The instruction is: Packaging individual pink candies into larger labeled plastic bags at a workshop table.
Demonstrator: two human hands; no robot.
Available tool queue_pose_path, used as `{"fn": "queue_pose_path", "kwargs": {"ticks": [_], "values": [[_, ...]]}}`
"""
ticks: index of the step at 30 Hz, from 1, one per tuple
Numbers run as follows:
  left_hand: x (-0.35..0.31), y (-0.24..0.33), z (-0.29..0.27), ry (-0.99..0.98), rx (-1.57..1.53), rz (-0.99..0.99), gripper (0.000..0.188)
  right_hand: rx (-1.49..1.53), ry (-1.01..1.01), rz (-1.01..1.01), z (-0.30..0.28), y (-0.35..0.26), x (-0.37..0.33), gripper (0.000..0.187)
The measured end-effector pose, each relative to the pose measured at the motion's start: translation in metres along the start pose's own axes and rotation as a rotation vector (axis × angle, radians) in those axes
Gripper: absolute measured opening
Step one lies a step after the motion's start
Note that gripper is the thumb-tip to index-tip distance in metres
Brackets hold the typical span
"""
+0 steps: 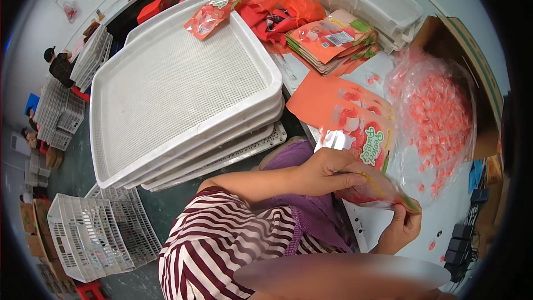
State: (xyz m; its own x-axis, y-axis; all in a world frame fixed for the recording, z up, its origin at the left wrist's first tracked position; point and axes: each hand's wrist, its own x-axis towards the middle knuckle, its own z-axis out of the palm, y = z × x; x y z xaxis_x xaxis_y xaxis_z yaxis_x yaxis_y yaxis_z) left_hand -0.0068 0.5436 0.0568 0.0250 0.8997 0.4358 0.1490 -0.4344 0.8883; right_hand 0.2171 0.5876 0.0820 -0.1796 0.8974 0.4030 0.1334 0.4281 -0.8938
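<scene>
Between my two hands is a red printed pouch (369, 190), tilted over the table edge. My left hand (327, 173) pinches one end of it, thumb on top. At the other end, the fingers of my right hand (401, 226) are closed on its green corner. Just beyond my left hand, more red pouches (355, 119) lie overlapping on the white table (400, 233). Farther back sits a stack of similar pouches (327, 41). To the right, a clear plastic bag holds many small red-and-white wrapped pieces (438, 116), some spilling toward its near end.
Stacked white perforated trays (183, 94) stand at the left, a shiny red pouch (214, 14) on the top one. An open cardboard box (477, 83) stands behind the clear bag. Black adapters (459, 244) line the right edge. White crates (100, 233) sit on the floor; people work far left.
</scene>
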Motion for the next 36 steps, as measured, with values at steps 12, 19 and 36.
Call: {"fn": "queue_pose_path", "kwargs": {"ticks": [12,19,36], "values": [[0.006,0.005,-0.001,0.079,-0.078,0.168,0.013,-0.024,-0.007,-0.165,0.008,-0.009,0.002,0.002],[0.013,0.004,-0.001,0.051,-0.221,0.063,0.015,0.012,0.021,-0.194,0.017,-0.006,0.007,0.003],[0.012,0.01,-0.003,0.068,0.368,0.545,0.026,-0.647,-0.456,-0.531,0.03,-0.043,0.031,0.02]]}}
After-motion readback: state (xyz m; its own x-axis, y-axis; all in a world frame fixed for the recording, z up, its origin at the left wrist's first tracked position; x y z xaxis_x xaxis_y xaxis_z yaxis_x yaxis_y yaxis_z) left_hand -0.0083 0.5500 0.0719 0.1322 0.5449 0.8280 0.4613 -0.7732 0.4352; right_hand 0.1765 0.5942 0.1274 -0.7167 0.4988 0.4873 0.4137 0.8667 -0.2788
